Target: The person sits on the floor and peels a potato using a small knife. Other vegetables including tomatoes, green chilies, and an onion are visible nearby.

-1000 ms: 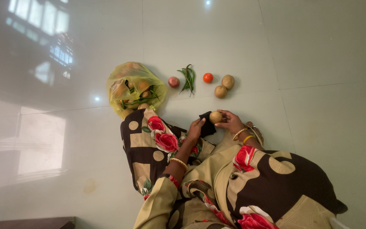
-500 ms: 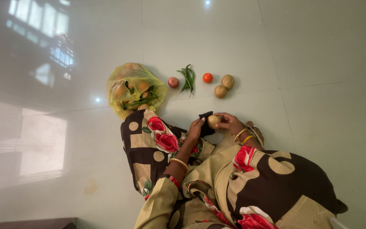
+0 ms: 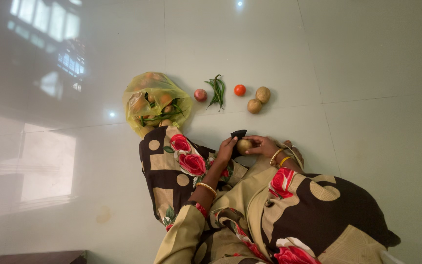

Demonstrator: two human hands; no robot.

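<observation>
Glossy pale floor tiles [image 3: 279, 44] fill the view. Right hand [image 3: 262, 145] pinches a potato [image 3: 243, 145] just above the lap, fingers curled round it. Left hand [image 3: 226, 149] meets it from the left, pressing a black cloth [image 3: 237, 134] against it, wrist bent inward.
</observation>
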